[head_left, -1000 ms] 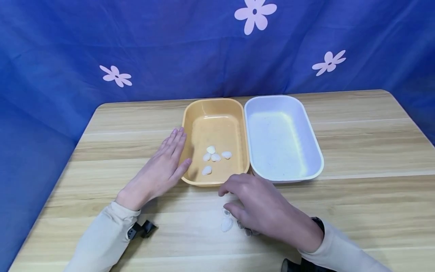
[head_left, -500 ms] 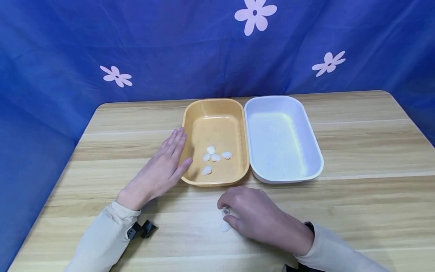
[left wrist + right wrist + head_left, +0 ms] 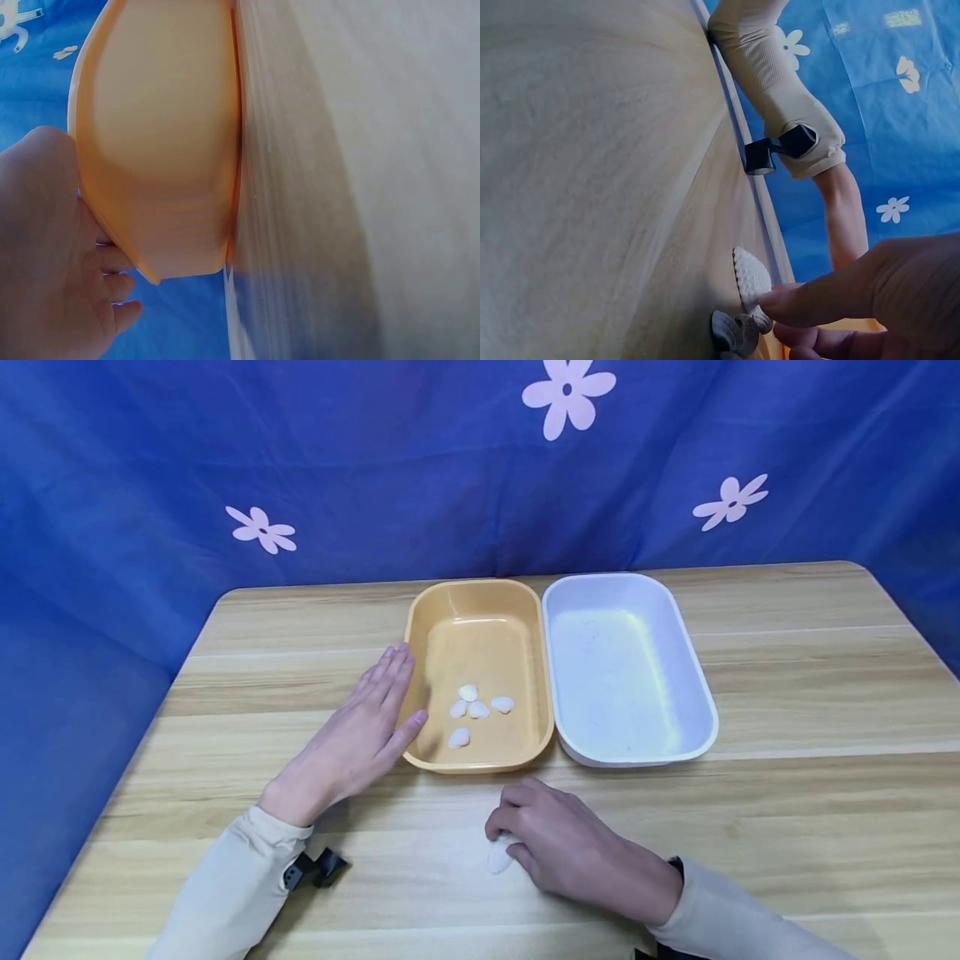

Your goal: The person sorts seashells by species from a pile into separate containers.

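In the head view, a yellow-orange plastic tray [image 3: 480, 760] holds several small white seashells [image 3: 477, 710]. My left hand [image 3: 348, 739] lies along its left rim, fingers straight and thumb over the edge; the left wrist view shows the palm beside the tray's outer wall [image 3: 161, 150]. On the table in front of the tray, my right hand [image 3: 558, 852] pinches at a white seashell [image 3: 500, 856] with thumb and curled forefinger. Seen from the right wrist, the thumb tip overlaps the lower end of a ribbed white shell [image 3: 751, 277], and grey shells [image 3: 735, 334] lie close by.
A white-blue plastic tray [image 3: 622, 693] stands right against the yellow one, on its right. Both rest on a wood-grain table [image 3: 810, 710]. Behind hangs a blue cloth [image 3: 412, 468] with pale flowers. A black wrist camera [image 3: 326, 867] is strapped at the left sleeve.
The right hand has come down and slightly toward the person, and its thumb and forefinger have closed in at the shells. The grey shells are now hidden beneath it in the head view. Left hand stays.
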The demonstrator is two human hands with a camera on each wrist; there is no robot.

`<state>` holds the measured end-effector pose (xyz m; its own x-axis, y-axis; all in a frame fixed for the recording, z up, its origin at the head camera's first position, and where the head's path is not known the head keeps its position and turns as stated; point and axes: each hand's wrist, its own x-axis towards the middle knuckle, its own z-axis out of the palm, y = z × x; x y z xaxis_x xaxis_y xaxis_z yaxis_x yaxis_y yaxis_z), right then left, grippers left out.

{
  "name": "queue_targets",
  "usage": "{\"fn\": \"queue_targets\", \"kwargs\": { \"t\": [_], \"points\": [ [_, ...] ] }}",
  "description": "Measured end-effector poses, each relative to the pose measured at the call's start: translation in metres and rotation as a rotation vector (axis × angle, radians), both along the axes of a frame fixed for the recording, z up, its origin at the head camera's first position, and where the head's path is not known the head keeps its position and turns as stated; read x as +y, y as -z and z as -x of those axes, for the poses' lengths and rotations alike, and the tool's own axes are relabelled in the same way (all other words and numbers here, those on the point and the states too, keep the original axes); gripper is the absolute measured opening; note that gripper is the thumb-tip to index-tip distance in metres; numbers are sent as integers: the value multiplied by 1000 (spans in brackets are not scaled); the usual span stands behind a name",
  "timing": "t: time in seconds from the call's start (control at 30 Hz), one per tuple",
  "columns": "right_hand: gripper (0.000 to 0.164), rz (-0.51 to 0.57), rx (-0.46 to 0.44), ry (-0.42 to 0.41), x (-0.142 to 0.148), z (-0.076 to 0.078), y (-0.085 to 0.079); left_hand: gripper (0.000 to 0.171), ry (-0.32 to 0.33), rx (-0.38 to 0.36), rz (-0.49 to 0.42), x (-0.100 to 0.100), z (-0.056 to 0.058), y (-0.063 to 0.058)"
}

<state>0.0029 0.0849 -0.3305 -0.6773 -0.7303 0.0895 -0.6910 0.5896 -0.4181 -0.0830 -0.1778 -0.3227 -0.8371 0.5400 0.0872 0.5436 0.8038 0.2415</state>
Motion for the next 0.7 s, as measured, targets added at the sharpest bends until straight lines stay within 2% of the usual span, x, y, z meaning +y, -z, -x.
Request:
{"fn": "queue_targets", "kwargs": {
  "t": [0.23,0.47,0.6,0.7],
  "points": [
    [20,34,0,-57,2,1,7,67,2,1,-3,2,0,0],
    [13,29,21,-53,0,-3,9,68,-5,-7,3,3,0,0],
    [17,1,65,-83,-5,-7,7,68,-5,-7,1,2,0,-1],
    [17,-10,144,-134,-10,-8,8,69,-8,-4,-2,1,0,0]
  ]
}}
